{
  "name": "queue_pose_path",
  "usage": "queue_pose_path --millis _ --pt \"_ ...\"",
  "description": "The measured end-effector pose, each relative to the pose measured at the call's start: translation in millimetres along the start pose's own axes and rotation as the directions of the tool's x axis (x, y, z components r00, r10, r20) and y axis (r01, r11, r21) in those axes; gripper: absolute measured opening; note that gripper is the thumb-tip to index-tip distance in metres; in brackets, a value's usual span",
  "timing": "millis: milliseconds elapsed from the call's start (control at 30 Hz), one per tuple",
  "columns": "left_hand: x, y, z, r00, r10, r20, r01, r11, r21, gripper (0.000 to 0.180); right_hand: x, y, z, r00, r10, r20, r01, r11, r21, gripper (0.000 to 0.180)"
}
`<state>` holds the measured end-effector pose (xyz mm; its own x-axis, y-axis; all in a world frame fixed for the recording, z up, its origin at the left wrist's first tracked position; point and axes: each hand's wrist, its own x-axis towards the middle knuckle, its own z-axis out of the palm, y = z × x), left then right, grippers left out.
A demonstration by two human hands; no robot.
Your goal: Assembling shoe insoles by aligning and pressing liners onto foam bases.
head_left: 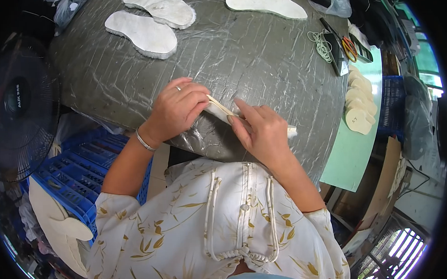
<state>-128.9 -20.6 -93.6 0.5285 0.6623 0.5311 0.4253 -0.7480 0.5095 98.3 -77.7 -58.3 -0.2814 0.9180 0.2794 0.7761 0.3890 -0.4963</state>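
Observation:
Between my two hands, close to the table's near edge, a cream fleece insole (218,110) is turned on its side, so mostly its thin edge shows. My left hand (178,109) pinches one end of it between thumb and fingers. With thumb and fingers, my right hand (264,132) grips it farther along, its index finger raised off the edge. The other end of the insole sticks out past the right hand, showing a bit of white fleece. Farther off on the table lie a single white insole (141,34), a pair of insoles (163,10) and another insole (266,6).
A plastic-covered grey table (205,55) spreads before me. At its right are orange-handled scissors (349,49), a coil of pale cord (321,46) and stacked cream insole pieces (359,101) on a green board (351,159). Leftward stand a fan (20,103) and a blue crate (80,170).

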Motion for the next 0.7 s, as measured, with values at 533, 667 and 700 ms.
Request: queue_pose_path --millis 533,667,700 --pt "-1.1 4.5 -0.2 0.997 0.07 -0.013 -0.068 0.994 0.084 0.016 21.9 -12.1 13.7 0.999 -0.019 0.044 0.02 0.999 -0.034 0.022" --pt "-1.3 4.6 -0.8 0.999 0.046 0.0 -0.046 0.999 0.019 0.018 21.4 -10.5 20.5 0.998 -0.059 0.017 0.059 0.998 -0.03 0.012" --pt "-2.9 3.9 -2.9 0.999 0.044 0.0 -0.044 0.999 0.021 0.018 21.0 -11.2 20.1 0.998 -0.059 0.018 0.06 0.998 -0.028 0.012"
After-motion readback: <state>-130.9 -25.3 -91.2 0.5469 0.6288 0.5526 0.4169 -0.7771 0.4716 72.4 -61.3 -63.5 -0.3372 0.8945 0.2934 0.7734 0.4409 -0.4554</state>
